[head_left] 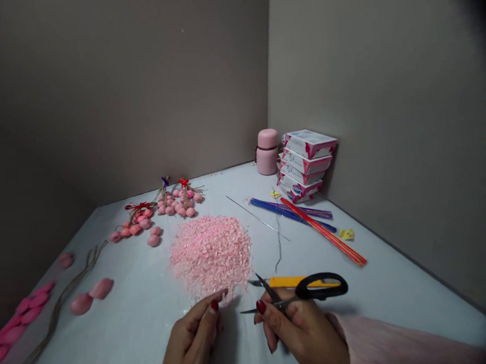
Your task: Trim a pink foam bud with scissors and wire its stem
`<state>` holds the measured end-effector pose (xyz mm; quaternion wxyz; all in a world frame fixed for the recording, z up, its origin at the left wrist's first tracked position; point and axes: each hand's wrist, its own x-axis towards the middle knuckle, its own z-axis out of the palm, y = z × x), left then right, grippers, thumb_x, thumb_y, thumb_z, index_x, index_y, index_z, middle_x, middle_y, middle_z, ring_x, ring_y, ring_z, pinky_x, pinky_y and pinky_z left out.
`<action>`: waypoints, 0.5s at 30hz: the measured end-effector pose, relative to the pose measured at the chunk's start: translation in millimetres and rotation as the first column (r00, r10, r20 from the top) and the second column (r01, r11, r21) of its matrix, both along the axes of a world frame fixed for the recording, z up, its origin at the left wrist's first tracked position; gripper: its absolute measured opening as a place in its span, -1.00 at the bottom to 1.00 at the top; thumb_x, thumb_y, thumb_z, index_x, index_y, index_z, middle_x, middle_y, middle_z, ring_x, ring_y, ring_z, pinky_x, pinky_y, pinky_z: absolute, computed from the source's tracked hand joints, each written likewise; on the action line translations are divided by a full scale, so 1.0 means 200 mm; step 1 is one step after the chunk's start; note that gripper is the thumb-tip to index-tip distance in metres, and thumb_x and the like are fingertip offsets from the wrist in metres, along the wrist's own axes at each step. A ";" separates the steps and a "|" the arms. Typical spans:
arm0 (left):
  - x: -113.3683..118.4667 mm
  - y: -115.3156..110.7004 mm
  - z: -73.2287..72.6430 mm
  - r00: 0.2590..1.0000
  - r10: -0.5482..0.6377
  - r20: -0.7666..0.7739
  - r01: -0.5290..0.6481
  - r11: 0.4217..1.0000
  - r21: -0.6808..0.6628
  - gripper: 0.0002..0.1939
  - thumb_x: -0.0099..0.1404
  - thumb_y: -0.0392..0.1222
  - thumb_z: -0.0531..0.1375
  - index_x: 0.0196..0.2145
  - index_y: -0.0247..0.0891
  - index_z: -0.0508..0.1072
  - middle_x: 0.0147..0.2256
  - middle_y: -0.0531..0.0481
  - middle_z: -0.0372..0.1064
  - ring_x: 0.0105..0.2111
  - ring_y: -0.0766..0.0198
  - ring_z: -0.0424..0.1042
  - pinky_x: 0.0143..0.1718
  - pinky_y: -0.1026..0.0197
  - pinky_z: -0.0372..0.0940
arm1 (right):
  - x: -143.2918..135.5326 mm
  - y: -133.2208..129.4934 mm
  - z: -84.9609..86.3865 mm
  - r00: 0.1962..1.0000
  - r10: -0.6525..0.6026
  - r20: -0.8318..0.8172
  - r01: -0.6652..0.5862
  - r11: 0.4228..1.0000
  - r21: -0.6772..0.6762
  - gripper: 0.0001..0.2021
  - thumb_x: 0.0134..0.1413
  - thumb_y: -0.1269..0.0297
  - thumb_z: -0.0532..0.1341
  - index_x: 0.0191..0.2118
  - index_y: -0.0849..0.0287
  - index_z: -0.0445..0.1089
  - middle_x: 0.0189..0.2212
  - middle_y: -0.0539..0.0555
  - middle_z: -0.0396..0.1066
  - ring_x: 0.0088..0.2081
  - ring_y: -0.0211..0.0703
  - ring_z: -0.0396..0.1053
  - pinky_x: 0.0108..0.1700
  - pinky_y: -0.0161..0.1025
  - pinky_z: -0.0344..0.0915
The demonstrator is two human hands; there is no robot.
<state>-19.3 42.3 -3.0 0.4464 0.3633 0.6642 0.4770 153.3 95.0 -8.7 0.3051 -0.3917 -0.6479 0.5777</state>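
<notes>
My right hand (301,326) is closed around black-handled scissors (321,292), near their pivot. Their blades stand apart and point left. My left hand (195,338) is closed in a pinch, thumb against forefinger; what lies between the fingertips, if anything, is too small to make out. Just beyond it spreads a heap of pink shreds (212,252). A yellow craft knife (286,282) lies behind the scissors, partly covered by them. Left of my left hand rest two joined pink balloon-like lumps (81,304).
Bunches of pink balls tied with cord (178,205) lie at the back left. A metal needle-like rod (257,218), a twisted wire (278,234), blue strips (290,212) and red strips (324,232) lie right. Stacked boxes (308,164) and a pink flask (267,153) stand in the corner.
</notes>
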 end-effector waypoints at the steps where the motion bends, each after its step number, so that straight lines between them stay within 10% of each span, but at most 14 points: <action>1: 0.00 0.00 0.00 1.000 0.010 -0.022 -0.010 1.000 0.020 -0.53 0.08 0.16 0.20 -0.25 -0.30 0.56 -0.63 0.14 0.20 -0.57 0.32 0.14 -0.52 0.28 0.06 | 0.00 0.00 0.00 1.000 0.001 0.006 -0.001 1.000 0.002 -0.61 0.21 -0.05 -0.04 -0.40 0.15 0.29 -0.71 -0.05 0.25 -0.48 -0.10 0.39 -0.30 -0.20 0.27; 5: -0.01 0.01 0.00 0.991 0.040 -0.128 -0.030 0.996 0.080 -0.73 0.04 0.05 0.27 -0.45 -0.21 0.57 -0.52 0.03 0.45 -0.41 0.18 0.35 -0.34 0.26 0.19 | 0.00 -0.01 0.00 1.000 0.019 0.003 -0.019 1.000 0.023 -0.60 0.21 -0.06 -0.04 -0.41 0.14 0.28 -0.73 -0.06 0.22 -0.49 -0.09 0.38 -0.26 -0.16 0.28; 9: 0.00 0.01 0.02 0.985 0.038 -0.171 -0.029 0.998 0.055 -0.67 0.04 0.07 0.27 -0.64 -0.23 0.43 -0.70 0.15 0.24 -0.62 0.36 0.14 -0.55 0.34 0.07 | -0.01 -0.01 -0.02 1.000 0.014 -0.011 -0.014 1.000 0.005 -0.59 0.21 -0.08 -0.04 -0.41 0.14 0.27 -0.73 -0.07 0.21 -0.49 -0.11 0.37 -0.25 -0.16 0.28; 15: 0.03 0.02 0.06 0.857 0.189 0.480 -0.160 0.982 -0.102 -0.64 0.07 0.02 0.28 -0.21 -0.24 0.52 -0.37 -0.02 0.46 -0.45 0.31 0.35 -0.60 0.39 0.26 | 0.01 -0.01 0.00 0.999 0.043 0.007 -0.043 0.999 0.008 -0.56 0.20 -0.10 -0.05 -0.43 0.15 0.28 -0.71 -0.05 0.25 -0.54 -0.17 0.32 -0.39 -0.26 0.27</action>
